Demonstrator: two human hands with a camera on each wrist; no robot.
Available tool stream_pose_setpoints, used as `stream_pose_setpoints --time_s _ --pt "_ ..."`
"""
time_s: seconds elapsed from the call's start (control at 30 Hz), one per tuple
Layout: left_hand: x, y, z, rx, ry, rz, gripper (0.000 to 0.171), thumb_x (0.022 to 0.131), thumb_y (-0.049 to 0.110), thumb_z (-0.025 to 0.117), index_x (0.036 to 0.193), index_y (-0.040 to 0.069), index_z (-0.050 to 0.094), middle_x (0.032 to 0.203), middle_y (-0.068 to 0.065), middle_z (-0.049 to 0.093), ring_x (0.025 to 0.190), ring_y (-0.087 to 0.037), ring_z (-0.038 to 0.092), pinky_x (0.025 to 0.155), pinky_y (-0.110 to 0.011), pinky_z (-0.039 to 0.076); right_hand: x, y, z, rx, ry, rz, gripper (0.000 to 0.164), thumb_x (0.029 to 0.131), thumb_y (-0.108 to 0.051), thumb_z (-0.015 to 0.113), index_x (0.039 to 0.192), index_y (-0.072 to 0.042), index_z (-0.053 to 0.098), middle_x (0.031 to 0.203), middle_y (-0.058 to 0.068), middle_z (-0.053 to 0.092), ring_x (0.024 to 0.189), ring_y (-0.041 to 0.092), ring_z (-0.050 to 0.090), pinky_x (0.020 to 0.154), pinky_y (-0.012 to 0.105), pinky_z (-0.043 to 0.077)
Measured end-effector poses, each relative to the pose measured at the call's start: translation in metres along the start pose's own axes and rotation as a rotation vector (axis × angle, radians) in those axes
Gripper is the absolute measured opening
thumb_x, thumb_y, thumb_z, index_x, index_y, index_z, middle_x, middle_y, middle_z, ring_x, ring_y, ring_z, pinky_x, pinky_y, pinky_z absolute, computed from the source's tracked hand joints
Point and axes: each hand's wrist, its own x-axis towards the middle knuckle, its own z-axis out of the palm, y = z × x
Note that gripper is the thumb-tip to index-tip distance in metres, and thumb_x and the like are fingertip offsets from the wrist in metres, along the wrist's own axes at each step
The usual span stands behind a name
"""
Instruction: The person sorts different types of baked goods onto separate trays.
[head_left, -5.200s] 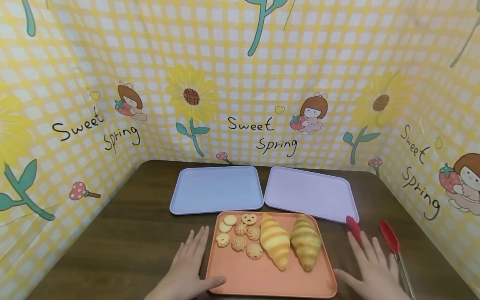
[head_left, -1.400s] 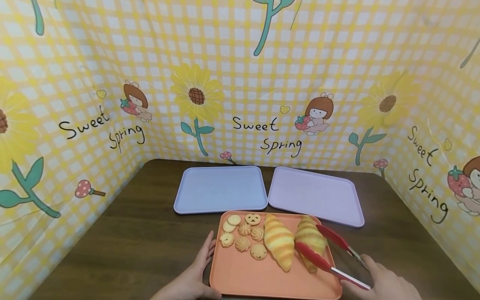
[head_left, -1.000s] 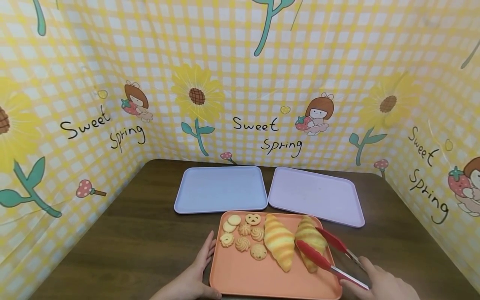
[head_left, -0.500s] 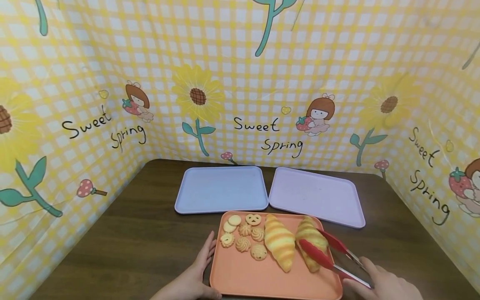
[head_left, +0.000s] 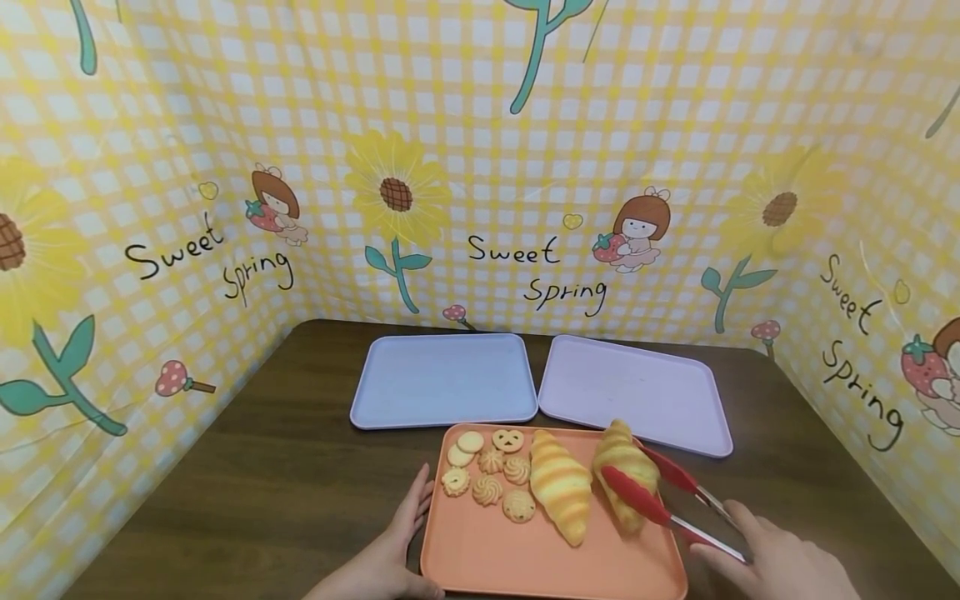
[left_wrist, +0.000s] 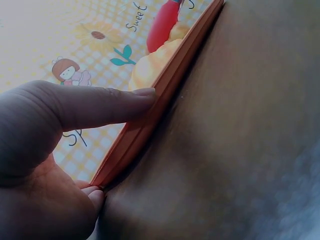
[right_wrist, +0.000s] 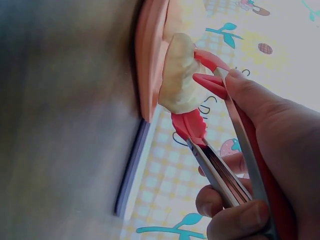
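Observation:
My right hand (head_left: pixel 780 550) grips red-tipped metal tongs (right_wrist: pixel 220 175). Their tips press both sides of the browner croissant (head_left: pixel 625 475), which hangs tilted close over the right side of the orange tray (head_left: pixel 555 571). The right wrist view shows this croissant's end (right_wrist: pixel 181 75) between the red tips. My left hand (head_left: pixel 386 554) holds the tray's near left corner, thumb along the front wall (left_wrist: pixel 145 120) and fingers at the left side. A paler croissant (head_left: pixel 561 487) lies mid-tray. Left of it sit several cookies (head_left: pixel 487 490), among them a pretzel-shaped one (head_left: pixel 507 440).
Behind the orange tray, a blue tray (head_left: pixel 444 380) and a lilac tray (head_left: pixel 637 390) lie side by side on the dark wooden table (head_left: pixel 247 483). A yellow checked cloth (head_left: pixel 480 150) with printed flowers encloses the table at the back and sides.
The right hand took up the tongs from the table at right and set them around the browner croissant. That croissant has risen slightly. The left hand has come to the tray's near left corner.

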Motion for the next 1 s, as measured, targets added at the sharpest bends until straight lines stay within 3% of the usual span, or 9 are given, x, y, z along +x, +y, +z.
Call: stream_pose_setpoints --time_s 0.23,0.4,0.53,0.67,1.0 --pt "0.000 -0.004 -0.001 0.026 -0.014 0.072 0.133 0.076 0.003 0.084 0.151 -0.002 -0.025 0.155 -0.040 -0.009 0.140 -0.059 -0.004 0.102 -0.011 0.022 0.007 0.002 -0.012 0.005 0.043 0.000 0.077 0.084 -0.075 0.057 0.127 -0.012 0.055 0.090 0.010 0.068 0.069 0.030 0.064 0.052 0.052 0.045" --pt "0.002 -0.007 -0.002 0.054 -0.017 0.120 0.130 0.081 0.013 0.084 0.150 -0.005 -0.024 0.153 -0.042 -0.005 0.139 -0.061 0.001 0.104 -0.013 0.024 0.008 0.002 -0.018 0.009 0.128 -0.036 0.072 0.084 -0.072 0.060 0.124 -0.013 0.056 0.091 0.012 0.069 0.071 0.034 0.065 0.052 0.054 0.045" --pt "0.001 -0.006 -0.003 0.057 -0.026 0.115 0.129 0.083 0.019 0.083 0.150 -0.005 -0.025 0.153 -0.042 -0.005 0.139 -0.061 0.002 0.104 -0.013 0.025 0.010 0.004 -0.021 0.015 0.214 -0.067 0.062 0.086 -0.067 0.063 0.119 -0.015 0.056 0.080 0.008 0.065 0.066 0.030 0.062 0.049 0.049 0.041" --pt "0.001 -0.004 -0.002 0.037 -0.022 0.106 0.129 0.081 0.012 0.083 0.151 -0.004 -0.025 0.154 -0.042 -0.006 0.138 -0.062 0.000 0.103 -0.013 0.025 0.013 0.008 -0.023 0.008 0.280 -0.086 0.056 0.088 -0.064 0.064 0.114 -0.015 0.056 0.075 0.008 0.062 0.063 0.030 0.061 0.047 0.049 0.040" --pt "0.001 -0.005 -0.001 0.065 -0.023 0.131 0.128 0.086 0.031 0.080 0.151 -0.004 -0.024 0.153 -0.042 -0.003 0.139 -0.061 0.004 0.105 -0.014 0.025 0.028 0.024 -0.029 -0.009 0.295 -0.063 0.066 0.089 -0.067 0.060 0.121 -0.010 0.056 0.080 0.012 0.064 0.066 0.034 0.061 0.050 0.052 0.041"
